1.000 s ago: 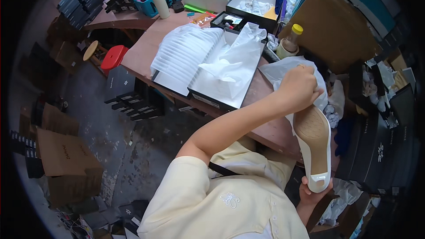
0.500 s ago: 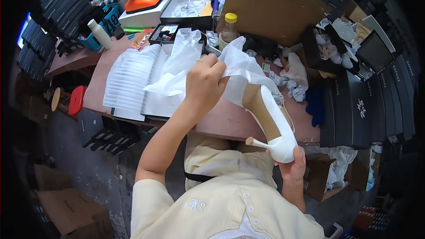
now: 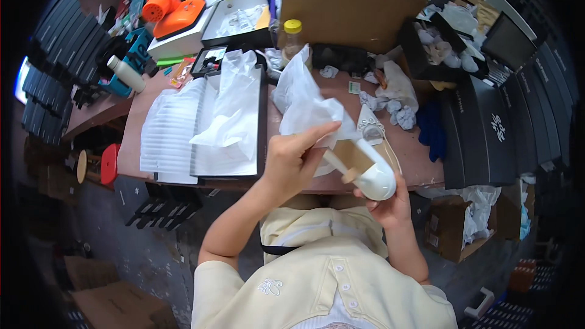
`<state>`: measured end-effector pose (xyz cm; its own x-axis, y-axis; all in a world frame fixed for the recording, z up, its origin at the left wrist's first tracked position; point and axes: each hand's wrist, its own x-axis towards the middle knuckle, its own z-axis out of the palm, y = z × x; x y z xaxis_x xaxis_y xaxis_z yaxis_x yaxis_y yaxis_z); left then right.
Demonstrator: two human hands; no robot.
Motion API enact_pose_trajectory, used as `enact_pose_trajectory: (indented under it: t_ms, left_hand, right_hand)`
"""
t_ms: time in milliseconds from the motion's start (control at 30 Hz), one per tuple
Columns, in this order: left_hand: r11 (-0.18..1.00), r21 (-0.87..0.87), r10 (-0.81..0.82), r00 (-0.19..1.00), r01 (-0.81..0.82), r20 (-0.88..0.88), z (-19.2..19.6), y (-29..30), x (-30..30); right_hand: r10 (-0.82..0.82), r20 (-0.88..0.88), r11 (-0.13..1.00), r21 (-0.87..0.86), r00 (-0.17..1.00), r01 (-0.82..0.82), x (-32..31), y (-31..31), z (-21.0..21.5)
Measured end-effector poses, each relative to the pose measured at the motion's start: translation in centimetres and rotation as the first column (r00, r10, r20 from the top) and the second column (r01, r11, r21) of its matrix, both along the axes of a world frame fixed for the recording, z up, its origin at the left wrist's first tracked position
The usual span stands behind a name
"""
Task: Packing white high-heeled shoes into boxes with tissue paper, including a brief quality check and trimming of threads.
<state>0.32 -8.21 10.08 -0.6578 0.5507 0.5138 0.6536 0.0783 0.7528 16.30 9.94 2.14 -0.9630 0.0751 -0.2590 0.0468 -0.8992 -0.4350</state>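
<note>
Over a cluttered brown worktable [image 3: 414, 158], the right hand [image 3: 390, 201] cups a stiff, likely light white high-heeled shoe [image 3: 368, 173] while the left hand [image 3: 295, 161] pinches soft, crumpled tissue paper [image 3: 304, 106].

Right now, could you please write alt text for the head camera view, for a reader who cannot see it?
A person's right hand holds a white high-heeled shoe while the left hand presses white tissue paper against it. Behind is a cluttered brown table with an open box.

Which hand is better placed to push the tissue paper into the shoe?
Probably the left hand: it pinches the white tissue paper just above the shoe. The right hand cups the shoe's heel end, steadying it.
</note>
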Motion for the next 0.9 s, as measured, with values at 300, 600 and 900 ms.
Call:
enact_pose_trajectory:
  t_ms: [300,600,900]
  left_hand:
    - [0.924,0.287,0.143,0.925,-0.252,0.352,-1.6,-1.8,2.6]
    - [0.885,0.342,0.379,0.916,-0.316,-0.133,-1.3,-1.1,3.8]
    - [0.641,0.208,0.757,0.653,-0.739,-0.014,-6.2,-4.9,4.9]
  right_hand:
    - [-0.021,-0.044,0.998,0.066,0.999,0.024,-0.4,-2.2,0.1]
    - [0.065,-0.151,0.97,0.242,0.986,-0.027,-2.0,-6.8,4.1]
    - [-0.029,-0.319,0.92,0.362,0.947,0.15,-7.8,-11.2,4.7]
